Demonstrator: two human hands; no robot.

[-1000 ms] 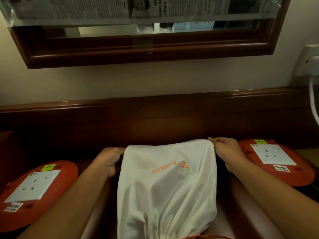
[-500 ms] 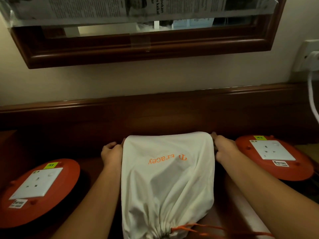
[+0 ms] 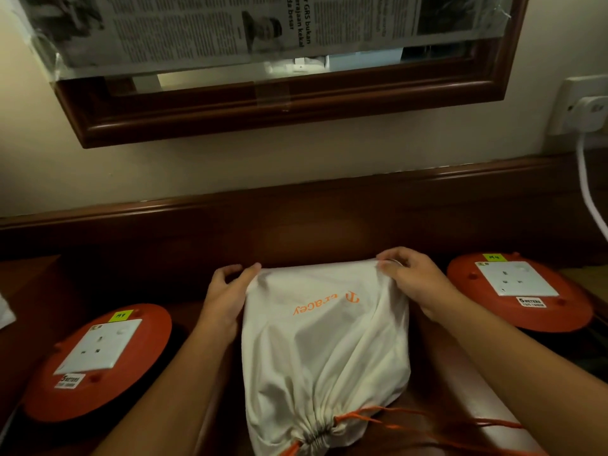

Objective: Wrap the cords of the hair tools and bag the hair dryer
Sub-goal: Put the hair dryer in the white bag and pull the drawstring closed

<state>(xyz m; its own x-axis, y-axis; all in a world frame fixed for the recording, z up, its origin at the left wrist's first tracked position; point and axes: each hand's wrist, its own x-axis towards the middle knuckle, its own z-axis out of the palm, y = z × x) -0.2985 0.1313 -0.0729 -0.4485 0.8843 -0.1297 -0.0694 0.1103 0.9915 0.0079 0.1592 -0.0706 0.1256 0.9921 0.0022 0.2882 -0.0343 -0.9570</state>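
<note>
Orange drawstring (image 3: 352,415) is trailing from the gathered mouth of a white cloth bag (image 3: 325,350), the nearest thing in view, and running off to the right across the dark wooden desk (image 3: 467,399). The mouth is sitting cinched tight toward the person. The bag is lying on the desk with its closed end pointing at the wall, and orange lettering is showing upside down on its upper face. The cloth is bulging, but whatever is filling it is hidden.

Both forearms are reaching forward along the bag's sides. The left hand (image 3: 227,294) is pinching the far left corner between thumb and curled fingers. The right hand (image 3: 414,281) is gripping the far right corner the same way, fingers bent over the seam, and the far edge is stretching between them.

Left of the bag, an orange cable reel (image 3: 131,390) with a white socket plate is lying face up near the left forearm. A second orange reel (image 3: 493,311) is lying just beside the right wrist.

Behind the hands a wooden back rail (image 3: 296,218) is running along the cream wall. Higher up, a mirror frame (image 3: 283,116) is hanging with newspaper (image 3: 230,24) taped over the glass. At the far right a wall socket (image 3: 579,106) is holding a plug, with a white cable (image 3: 589,192) dropping from it.
</note>
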